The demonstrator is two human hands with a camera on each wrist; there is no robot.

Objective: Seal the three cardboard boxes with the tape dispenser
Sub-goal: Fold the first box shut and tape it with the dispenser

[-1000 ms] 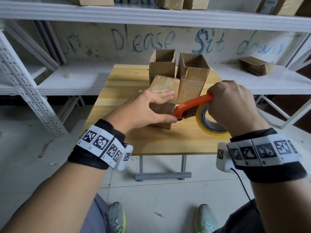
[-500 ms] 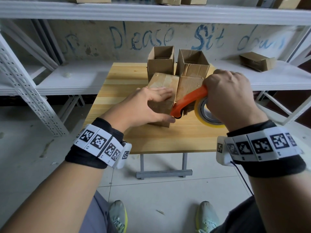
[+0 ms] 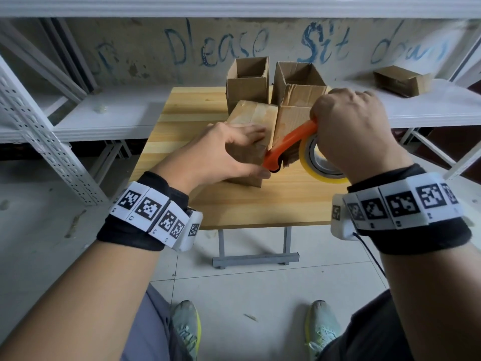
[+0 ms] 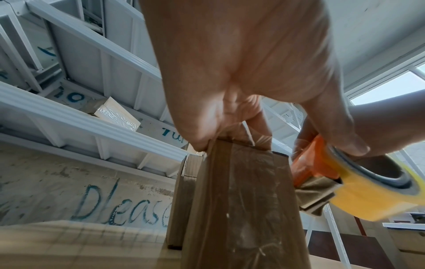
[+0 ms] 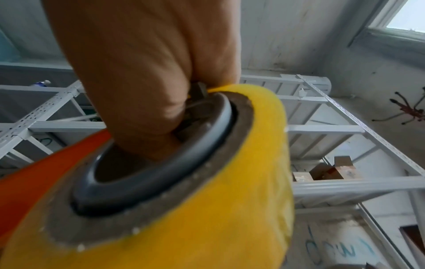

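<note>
On table (image 3: 197, 105): left hand (image 3: 221, 155) grips closed box (image 3: 253, 113); right hand (image 3: 356, 131) grips tape dispenser (image 3: 289, 144) beside it.

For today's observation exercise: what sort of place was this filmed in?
Probably a storeroom or small warehouse: white metal shelving holding cardboard boxes, and a bare painted wall behind a wooden packing table.

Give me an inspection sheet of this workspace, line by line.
Surface: wooden table, its near part bare.
Job's things: closed box in front, tape across its top; two open boxes behind it; orange tape dispenser with a yellow roll at the closed box's right edge.
Clutter: nothing seen on the table.
Grips: left hand holds the closed box; right hand grips the dispenser.
Cables: black cable hanging from the right wristband.
Surroundings: white metal shelving; another carton on the right shelf; blue writing on the wall.
</note>
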